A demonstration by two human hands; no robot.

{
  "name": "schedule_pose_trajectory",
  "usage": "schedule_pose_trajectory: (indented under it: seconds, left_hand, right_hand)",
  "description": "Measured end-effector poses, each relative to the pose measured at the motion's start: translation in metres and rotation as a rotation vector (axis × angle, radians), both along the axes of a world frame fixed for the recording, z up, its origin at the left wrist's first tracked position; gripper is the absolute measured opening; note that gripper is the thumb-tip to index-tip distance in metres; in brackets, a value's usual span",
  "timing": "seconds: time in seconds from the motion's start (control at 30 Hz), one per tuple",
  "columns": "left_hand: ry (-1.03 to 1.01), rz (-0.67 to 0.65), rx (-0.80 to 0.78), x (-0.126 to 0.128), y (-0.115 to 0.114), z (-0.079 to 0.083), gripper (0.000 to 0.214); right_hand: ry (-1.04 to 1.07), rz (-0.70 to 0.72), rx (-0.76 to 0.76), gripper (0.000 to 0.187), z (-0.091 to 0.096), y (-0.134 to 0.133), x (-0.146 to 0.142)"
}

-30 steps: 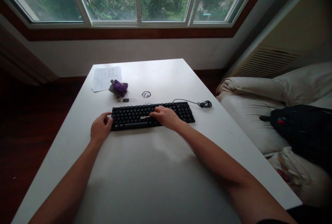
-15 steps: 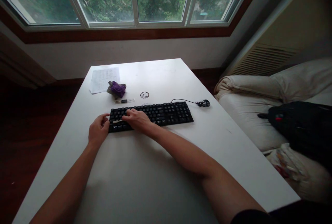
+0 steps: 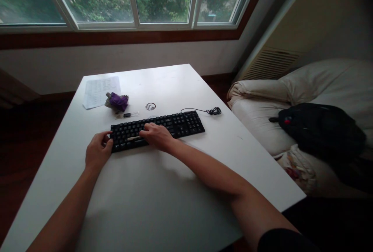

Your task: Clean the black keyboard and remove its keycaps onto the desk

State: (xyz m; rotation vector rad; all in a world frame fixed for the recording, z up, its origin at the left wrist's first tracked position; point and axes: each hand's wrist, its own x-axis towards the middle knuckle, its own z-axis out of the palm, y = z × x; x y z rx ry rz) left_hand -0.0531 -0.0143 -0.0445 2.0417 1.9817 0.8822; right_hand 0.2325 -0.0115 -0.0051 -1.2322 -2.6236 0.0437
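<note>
A black keyboard (image 3: 186, 123) lies slightly slanted on the white table. At its left end, my left hand (image 3: 98, 149) grips the edge between thumb and fingers. My right hand (image 3: 157, 135) is closed over the keys left of the middle, palm down. From its fingers a slim pale stick (image 3: 134, 138) with a thicker tip points left, low over the lower key rows. Whether the tip touches the keys I cannot tell, and its rear end is hidden in the hand.
Behind the keyboard lie a purple cloth flower (image 3: 119, 101), a bundle of thin sticks with a black middle (image 3: 127, 115), a round shiny disc (image 3: 150, 106) and printed paper (image 3: 97, 88). A coiled cable (image 3: 214, 111) sits at the right. Beyond the table edge, a sofa (image 3: 250, 104) holds a black bag (image 3: 320, 127).
The view has turned right, so the table's things appear further left. My right hand with the pale stick has moved a little right along the keys. My left hand stays at the keyboard's end.
</note>
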Motion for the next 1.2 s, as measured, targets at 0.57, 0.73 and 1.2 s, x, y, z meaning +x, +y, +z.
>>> schedule_pose_trajectory:
  seconds: [0.57,0.73,1.2]
  left_hand:
    - [0.002,-0.166,-0.133,-0.01,-0.002,0.003,0.052]
    - [0.012,-0.127,-0.115,-0.008,-0.002,0.001,0.052]
    - [0.0,-0.101,-0.095,-0.004,-0.004,0.006,0.05]
  right_hand:
    - [0.035,0.013,0.0,0.024,-0.014,-0.004,0.029]
    - [0.058,-0.001,0.079,0.029,-0.019,-0.007,0.057]
    - [0.072,0.099,0.138,0.027,-0.025,-0.006,0.047]
